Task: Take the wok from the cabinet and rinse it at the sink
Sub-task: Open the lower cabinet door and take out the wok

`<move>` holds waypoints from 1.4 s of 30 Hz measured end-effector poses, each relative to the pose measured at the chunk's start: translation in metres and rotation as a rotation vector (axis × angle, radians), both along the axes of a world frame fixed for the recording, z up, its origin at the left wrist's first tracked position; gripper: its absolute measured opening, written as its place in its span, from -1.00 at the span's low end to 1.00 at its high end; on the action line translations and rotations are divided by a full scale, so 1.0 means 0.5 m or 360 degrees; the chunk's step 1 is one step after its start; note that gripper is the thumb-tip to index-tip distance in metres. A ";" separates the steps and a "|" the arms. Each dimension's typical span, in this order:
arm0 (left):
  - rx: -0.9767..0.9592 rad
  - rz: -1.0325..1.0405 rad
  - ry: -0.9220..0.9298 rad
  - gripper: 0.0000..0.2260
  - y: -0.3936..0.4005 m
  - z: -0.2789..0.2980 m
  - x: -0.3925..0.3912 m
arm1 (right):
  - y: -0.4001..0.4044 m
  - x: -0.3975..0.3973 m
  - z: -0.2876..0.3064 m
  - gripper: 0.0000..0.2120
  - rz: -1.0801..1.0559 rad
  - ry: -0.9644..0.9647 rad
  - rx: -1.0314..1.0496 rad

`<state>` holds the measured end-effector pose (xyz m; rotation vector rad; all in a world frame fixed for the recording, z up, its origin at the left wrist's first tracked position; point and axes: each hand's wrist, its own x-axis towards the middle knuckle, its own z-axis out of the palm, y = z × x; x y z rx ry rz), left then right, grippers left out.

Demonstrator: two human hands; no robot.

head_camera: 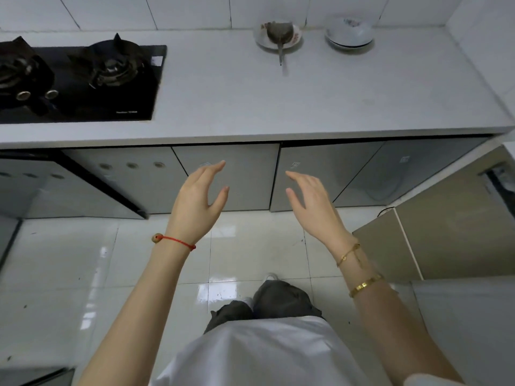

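Note:
Grey glossy cabinet doors run under the white countertop (250, 107). My left hand (199, 199) is held out in front of the middle door (245, 174), fingers spread and empty. In front of the neighbouring door (334, 168) my right hand (313, 199) is stretched out, also open and empty. Neither hand touches a door. Both doors are closed. No wok and no sink are in view.
A black two-burner gas hob (83, 79) sits on the counter at the left. At the back stand a plate holding a strainer ladle (278, 37) and stacked bowls (349, 34). One cabinet door (106, 185) at the left stands ajar. A beige appliance (446, 232) is at the right.

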<state>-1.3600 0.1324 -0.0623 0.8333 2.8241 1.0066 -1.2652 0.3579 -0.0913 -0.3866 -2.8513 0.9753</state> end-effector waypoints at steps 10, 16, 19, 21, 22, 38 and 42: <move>0.0029 -0.0008 0.0012 -0.60 0.082 -0.124 -0.081 | 0.076 -0.087 -0.091 -0.61 -0.0014 0.0000 0.0036; 0.0029 -0.0035 0.0011 -0.60 0.118 -0.258 -0.118 | 0.106 -0.119 -0.217 -0.62 -0.0047 0.0060 0.0074; 0.0034 -0.0070 0.0031 -0.60 0.132 -0.358 -0.136 | 0.111 -0.132 -0.316 -0.62 -0.0084 0.0108 0.0086; 0.0041 -0.0084 0.0042 -0.60 0.138 -0.432 -0.147 | 0.112 -0.141 -0.390 -0.62 -0.0106 0.0127 0.0092; 0.0050 -0.0083 0.0048 -0.60 0.140 -0.468 -0.151 | 0.113 -0.145 -0.428 -0.62 -0.0114 0.0135 0.0092; 0.0289 -0.0271 0.0334 -0.58 0.227 -0.917 -0.233 | 0.124 -0.225 -0.870 -0.61 -0.0183 0.0430 0.0187; 0.0387 -0.0311 0.0423 -0.58 0.255 -0.932 -0.259 | 0.135 -0.237 -0.879 -0.61 -0.0218 0.0535 0.0221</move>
